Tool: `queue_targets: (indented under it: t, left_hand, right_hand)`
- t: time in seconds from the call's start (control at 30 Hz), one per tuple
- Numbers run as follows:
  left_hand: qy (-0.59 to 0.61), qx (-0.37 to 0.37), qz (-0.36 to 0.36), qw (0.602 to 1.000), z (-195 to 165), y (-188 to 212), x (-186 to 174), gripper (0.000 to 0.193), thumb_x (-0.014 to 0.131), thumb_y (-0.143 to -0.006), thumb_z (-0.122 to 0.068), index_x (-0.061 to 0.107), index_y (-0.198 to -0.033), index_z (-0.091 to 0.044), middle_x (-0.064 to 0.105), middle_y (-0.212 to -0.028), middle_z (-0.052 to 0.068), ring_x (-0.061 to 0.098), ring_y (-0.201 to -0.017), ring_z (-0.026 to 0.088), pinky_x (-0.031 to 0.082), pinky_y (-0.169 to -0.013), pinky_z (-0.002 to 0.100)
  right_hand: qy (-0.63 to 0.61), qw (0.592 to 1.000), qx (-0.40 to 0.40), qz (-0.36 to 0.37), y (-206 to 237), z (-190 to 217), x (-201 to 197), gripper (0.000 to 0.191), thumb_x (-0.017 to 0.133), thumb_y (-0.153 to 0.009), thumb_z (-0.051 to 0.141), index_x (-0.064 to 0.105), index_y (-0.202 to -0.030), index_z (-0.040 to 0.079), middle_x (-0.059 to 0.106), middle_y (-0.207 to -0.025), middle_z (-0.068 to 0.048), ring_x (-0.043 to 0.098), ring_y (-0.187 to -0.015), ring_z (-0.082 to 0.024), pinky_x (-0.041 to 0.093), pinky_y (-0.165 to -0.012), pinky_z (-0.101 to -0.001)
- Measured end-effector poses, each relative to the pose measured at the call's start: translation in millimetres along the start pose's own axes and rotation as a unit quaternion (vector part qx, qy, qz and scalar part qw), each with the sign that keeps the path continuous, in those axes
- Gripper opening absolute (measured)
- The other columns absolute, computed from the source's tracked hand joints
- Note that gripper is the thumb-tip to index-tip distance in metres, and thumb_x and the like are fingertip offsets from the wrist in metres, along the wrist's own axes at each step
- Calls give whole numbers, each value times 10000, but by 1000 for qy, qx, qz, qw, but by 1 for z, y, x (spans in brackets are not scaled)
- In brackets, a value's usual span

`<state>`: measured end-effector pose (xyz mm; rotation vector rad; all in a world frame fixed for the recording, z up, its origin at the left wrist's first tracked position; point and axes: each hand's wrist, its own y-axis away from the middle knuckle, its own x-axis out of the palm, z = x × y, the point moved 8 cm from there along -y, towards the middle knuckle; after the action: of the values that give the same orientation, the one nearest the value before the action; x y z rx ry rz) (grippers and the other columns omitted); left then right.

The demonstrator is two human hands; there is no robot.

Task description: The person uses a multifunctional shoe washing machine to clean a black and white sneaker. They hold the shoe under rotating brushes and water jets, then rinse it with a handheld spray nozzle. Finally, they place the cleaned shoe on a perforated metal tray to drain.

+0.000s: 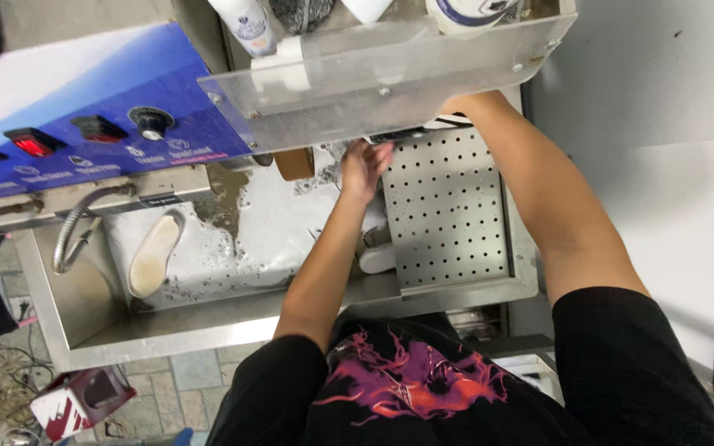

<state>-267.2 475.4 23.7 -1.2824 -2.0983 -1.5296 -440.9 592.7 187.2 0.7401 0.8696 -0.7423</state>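
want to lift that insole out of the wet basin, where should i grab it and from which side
Judging by its pose, take the insole at its upper end, near the flexible hose, coming from above. It lies flat and lengthwise on the foamy basin floor, clear of both hands, so a pinch across the narrow width should hold; it probably is slippery.

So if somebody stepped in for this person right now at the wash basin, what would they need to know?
Left hand: raised over the foamy basin, fingers curled at something under the clear shelf; what it grips is hidden.
Right hand: out of sight behind that shelf; only the forearm shows, reaching over the perforated metal plate.
A shoe insole lies in the suds to the left, untouched.
White shoe parts sit at the plate's left edge.
How much washing is done cannot be told from here.
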Motion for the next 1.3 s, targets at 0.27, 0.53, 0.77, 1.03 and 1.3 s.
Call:
queue_targets:
  t: [0.27, 0.53, 0.77, 1.03, 1.3]
  left_hand:
    - [-421, 188, -13, 887, -52, 119, -125, 244, 575, -1003, -66, 675, -1217, -4, 771, -1019, 125, 718, -886, 156, 561, -760, 287]
    - [-714, 220, -179, 640, -143, 220, -247, 223, 637, -983, -153, 706, -1182, -80, 766, -948, 160, 746, -808, 310, 584, -731, 431]
    - [-784, 222, -189, 548, -157, 245, -281, 242, 595, -941, -163, 701, -1141, -76, 741, -1014, 181, 707, -871, 400, 562, -773, 508]
    - [-800, 293, -197, 484, -148, 262, -277, 163, 625, -909, -137, 718, -1025, -70, 745, -947, 134, 697, -907, 346, 495, -928, 476]
    - [-800, 283, -206, 487, -147, 261, -277, 119, 627, -913, -127, 719, -955, -64, 750, -925, 128, 693, -840, 358, 516, -881, 476]
  right_hand:
    - [-16, 995, -98, -27, 32, 7, -13, 838, 894, -661, 493, 646, -1319, 38, 634, -1318, -234, 544, -1242, -431, 432, -1028, -523]
    - [4, 991, 40, 128, 84, -38, -6, 717, 794, -706, 473, 671, -1301, 94, 738, -1239, -177, 673, -1188, -372, 512, -1043, -461]
    - [98, 947, 203, 229, 42, -50, 42, 1017, 760, -704, 784, 627, -1370, 27, 545, -1451, -259, 511, -1340, -426, 422, -1093, -485]
    - [36, 936, 139, 322, 36, -71, 63, 1097, 639, -687, 882, 713, -1379, 34, 513, -1561, -231, 455, -1461, -413, 326, -1202, -534]
    - [-18, 991, -118, -53, 72, -24, 4, 974, 846, -718, 565, 550, -1494, 56, 566, -1507, -208, 526, -1395, -440, 383, -1173, -503]
